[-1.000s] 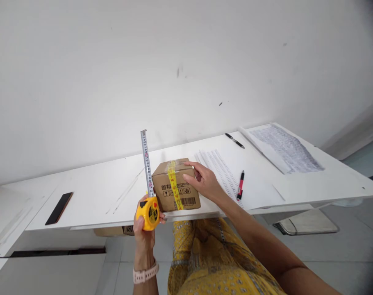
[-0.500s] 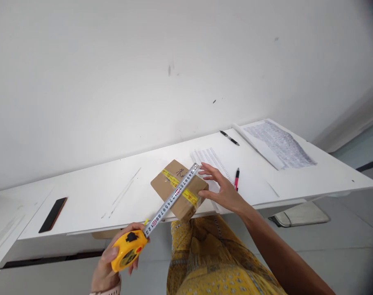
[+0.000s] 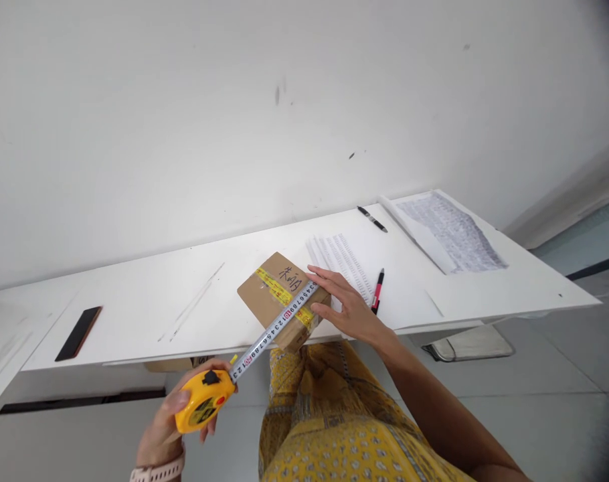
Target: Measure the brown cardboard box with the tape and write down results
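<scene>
My left hand (image 3: pixel 166 418) is closed around a yellow tape measure (image 3: pixel 204 399) in front of the desk's front edge. Its metal blade (image 3: pixel 269 336) runs out slantwise over the top of a small cardboard box (image 3: pixel 265 292). Yellow printed tape and black handwriting mark the box, which lies at the desk edge. My right hand (image 3: pixel 349 309) grips the box's right side, fingers along the far side and thumb on the nearer part. The blade's far end reaches between its fingers and thumb, and its very tip is partly covered.
Printed sheets (image 3: pixel 347 258) lie on the white desk (image 3: pixel 148 294) behind the box. A red and black pen (image 3: pixel 378 291), a black pen (image 3: pixel 372 219) and a handwritten sheet (image 3: pixel 450 231) are to the right. At the left lies a dark flat block (image 3: pixel 78 333). A wall (image 3: pixel 209 120) stands behind.
My right hand has moved left onto the box's right side, closing over the blade's end. The blade has slid slightly toward me along the box. The view has shifted a little.
</scene>
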`<action>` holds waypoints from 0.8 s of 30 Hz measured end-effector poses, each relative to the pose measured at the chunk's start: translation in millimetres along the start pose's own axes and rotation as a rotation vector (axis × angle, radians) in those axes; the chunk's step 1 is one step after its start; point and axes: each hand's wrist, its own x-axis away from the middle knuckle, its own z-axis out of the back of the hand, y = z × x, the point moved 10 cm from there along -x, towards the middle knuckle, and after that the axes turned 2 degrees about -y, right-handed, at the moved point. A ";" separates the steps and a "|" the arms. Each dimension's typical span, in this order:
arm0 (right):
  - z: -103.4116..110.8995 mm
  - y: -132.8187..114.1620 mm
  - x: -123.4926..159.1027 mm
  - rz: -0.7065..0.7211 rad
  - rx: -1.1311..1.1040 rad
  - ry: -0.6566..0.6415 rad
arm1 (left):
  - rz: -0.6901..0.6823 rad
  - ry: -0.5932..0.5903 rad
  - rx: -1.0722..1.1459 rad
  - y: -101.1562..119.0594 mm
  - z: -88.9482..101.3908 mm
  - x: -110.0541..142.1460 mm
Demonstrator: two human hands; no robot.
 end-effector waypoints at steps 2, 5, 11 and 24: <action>-1.7 -6.0 -0.5 0.044 0.026 0.005 | 0.024 -0.009 0.026 -4.5 1.2 6.2; -4.7 -11.2 -0.9 0.087 0.057 -0.006 | 0.045 0.014 0.061 -14.2 4.2 14.3; -6.6 -7.1 0.0 0.115 0.085 -0.013 | 0.005 0.069 0.056 -23.8 -6.1 17.1; -12.4 3.9 6.2 0.044 0.050 -0.065 | 0.010 0.101 0.036 -28.5 -6.8 16.8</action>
